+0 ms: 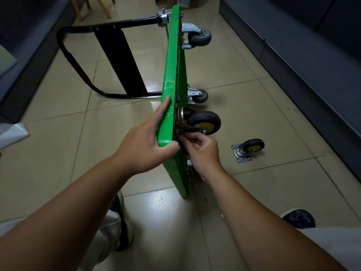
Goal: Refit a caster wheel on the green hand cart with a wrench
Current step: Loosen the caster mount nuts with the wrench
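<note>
The green hand cart (172, 75) stands on its side edge on the tiled floor, its black handle (78, 61) folded out to the left. My left hand (144, 141) holds the deck's upper edge, forefinger straight along it and thumb wrapped over the edge. A black caster wheel with a yellow hub (204, 122) sits against the cart's underside. My right hand (199, 151) curls its fingers at the caster's mounting plate, pinching something small that stays hidden. No wrench shows.
A loose caster with a yellow hub (248, 150) lies on the floor to the right. Two grey casters (199, 37) (201, 95) stay on the cart. A small nut (205, 199) lies near my feet. Dark sofas (312, 45) line both sides.
</note>
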Motion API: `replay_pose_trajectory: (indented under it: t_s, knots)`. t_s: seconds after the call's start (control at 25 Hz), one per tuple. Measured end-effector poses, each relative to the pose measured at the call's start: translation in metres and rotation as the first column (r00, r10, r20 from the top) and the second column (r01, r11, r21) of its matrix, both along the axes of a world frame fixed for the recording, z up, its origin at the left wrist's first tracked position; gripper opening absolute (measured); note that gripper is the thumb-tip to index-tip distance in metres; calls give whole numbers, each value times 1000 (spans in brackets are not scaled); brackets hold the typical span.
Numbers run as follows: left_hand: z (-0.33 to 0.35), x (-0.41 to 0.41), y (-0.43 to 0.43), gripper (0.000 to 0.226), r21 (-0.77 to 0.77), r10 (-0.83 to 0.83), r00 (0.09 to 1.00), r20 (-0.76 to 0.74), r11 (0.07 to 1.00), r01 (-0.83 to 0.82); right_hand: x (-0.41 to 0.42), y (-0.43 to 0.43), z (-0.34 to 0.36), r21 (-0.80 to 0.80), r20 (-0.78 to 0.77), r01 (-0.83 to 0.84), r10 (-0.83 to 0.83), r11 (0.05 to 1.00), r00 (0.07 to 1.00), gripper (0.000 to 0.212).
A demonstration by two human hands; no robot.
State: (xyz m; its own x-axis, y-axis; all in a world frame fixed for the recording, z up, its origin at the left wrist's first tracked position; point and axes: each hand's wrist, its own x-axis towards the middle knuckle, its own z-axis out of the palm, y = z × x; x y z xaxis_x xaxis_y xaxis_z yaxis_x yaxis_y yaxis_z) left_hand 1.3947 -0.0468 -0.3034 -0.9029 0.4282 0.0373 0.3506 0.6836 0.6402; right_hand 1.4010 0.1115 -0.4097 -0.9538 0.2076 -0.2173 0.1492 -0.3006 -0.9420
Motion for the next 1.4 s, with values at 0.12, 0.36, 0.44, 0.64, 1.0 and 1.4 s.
replay_pose_trajectory:
  t_s: [0.12,0.36,0.44,0.64,1.0,1.4]
  knots:
    - [-1,0,0,101,1,1,1000,0,1000,-1,0,-3,-3,86,-80,2,5,996,997,13]
    - [-1,0,0,101,-4,11,1000,-5,1000,-11,-1,-9,6,-32,-21,114,-115,993,993,10]
    - [-1,0,-1,101,-4,10,1000,-5,1000,-10,-4,-12,7,-78,43,156,-153,985,987,10]
    - [0,0,1,101,5,5,1000,-5,1000,-5,-3,-6,-2,-39,175,76,-68,996,982,27]
    - [0,0,0,101,9,7,1000,5,1000,-7,0,-3,4,26,-19,1,-1,1000,1000,12]
    - [-1,-1,1,102,1,14,1000,2,1000,-14,-1,-4,5,-120,13,60,-59,991,998,12]
